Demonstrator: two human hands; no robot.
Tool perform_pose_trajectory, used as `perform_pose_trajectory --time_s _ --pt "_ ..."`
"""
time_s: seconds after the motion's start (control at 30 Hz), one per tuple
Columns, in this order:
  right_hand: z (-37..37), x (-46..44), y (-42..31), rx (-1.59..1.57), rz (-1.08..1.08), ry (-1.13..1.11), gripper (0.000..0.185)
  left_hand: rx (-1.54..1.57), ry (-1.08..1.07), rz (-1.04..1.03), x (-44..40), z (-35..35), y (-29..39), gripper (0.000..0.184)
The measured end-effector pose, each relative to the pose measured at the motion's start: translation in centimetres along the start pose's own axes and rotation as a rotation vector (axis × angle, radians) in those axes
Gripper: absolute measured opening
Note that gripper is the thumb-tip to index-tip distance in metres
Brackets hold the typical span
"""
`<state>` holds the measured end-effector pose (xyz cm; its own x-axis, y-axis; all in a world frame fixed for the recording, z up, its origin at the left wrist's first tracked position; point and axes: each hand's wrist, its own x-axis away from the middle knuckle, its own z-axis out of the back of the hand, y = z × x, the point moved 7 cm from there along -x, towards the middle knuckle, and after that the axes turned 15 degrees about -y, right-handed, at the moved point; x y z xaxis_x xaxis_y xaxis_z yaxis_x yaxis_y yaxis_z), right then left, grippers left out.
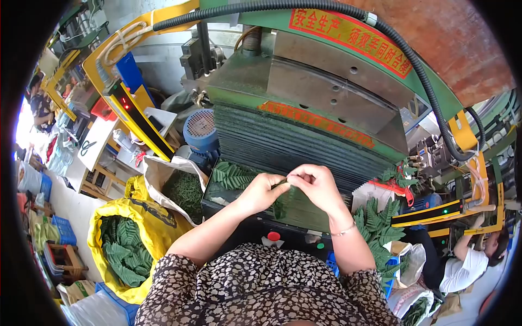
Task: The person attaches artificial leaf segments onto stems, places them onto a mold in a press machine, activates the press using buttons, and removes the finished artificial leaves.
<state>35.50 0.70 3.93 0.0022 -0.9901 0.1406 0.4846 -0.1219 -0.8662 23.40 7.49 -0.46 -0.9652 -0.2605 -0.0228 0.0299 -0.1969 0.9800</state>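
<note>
In front of the press, my left hand and my right hand meet with fingertips pinched together. A green artificial fern leaf hangs below the fingertips; its upper end is hidden between the fingers. Both hands appear to pinch its stem. Left of my left hand, more fern leaves lie on the press bed. A flat greenish plate is under and behind my right hand.
The green press stands straight ahead. Yellow sensor bars flank it. At left are a yellow sack of leaves and a white sack of green scraps. Leaf bunches stand at right; beyond them another person bends.
</note>
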Motion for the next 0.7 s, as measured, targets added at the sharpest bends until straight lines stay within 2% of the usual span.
perform_pose_trajectory --time_s 0.03,0.07,0.1,0.13,0.3,0.33,0.43,0.5,0.53,0.6,0.63,0.7 --pt "0.1 0.0 0.4 0.002 0.0 0.003 0.012 -0.122 0.031 -0.009 0.3 0.2 0.9 0.024" --pt "0.6 -0.1 1.3 -0.131 0.065 0.072 0.01 -0.245 0.066 -0.021 0.7 0.4 1.4 0.024" --pt "1.4 -0.1 1.9 -0.261 0.134 0.139 0.008 -0.16 0.195 -0.161 1.5 1.4 2.1 0.024" --pt "2.8 0.5 2.8 -0.309 0.107 0.185 0.008 0.023 0.268 -0.108 2.5 2.7 1.4 0.025" --pt "7.5 3.6 3.1 -0.34 0.058 0.247 0.009 0.187 0.658 -0.211 6.7 10.9 -0.2 0.03" --pt "7.9 3.6 2.4 -0.3 0.07 0.229 0.008 0.284 0.647 -0.26 6.8 11.6 -0.4 0.029" --pt "9.0 3.1 0.4 -0.202 0.081 0.154 0.009 -0.054 0.524 -0.026 5.0 11.0 4.8 0.021" --pt "8.9 2.4 -0.8 -0.12 0.022 0.015 0.01 -0.303 0.278 -0.053 1.9 7.9 9.0 0.024" --pt "9.0 2.0 -1.1 -0.116 0.025 0.011 0.01 -0.395 0.212 -0.181 0.1 6.3 9.9 0.034" --pt "8.2 0.8 -1.8 -0.063 0.015 -0.135 0.011 -0.729 0.042 -0.297 -3.2 3.4 11.9 0.04" --pt "8.0 0.4 -2.3 -0.053 -0.015 -0.181 0.01 -0.736 -0.094 -0.264 -5.3 2.3 10.8 0.035" --pt "9.4 0.4 -2.7 -0.029 0.027 -0.105 0.01 -0.884 -0.093 -0.04 -8.1 2.6 10.9 0.024"
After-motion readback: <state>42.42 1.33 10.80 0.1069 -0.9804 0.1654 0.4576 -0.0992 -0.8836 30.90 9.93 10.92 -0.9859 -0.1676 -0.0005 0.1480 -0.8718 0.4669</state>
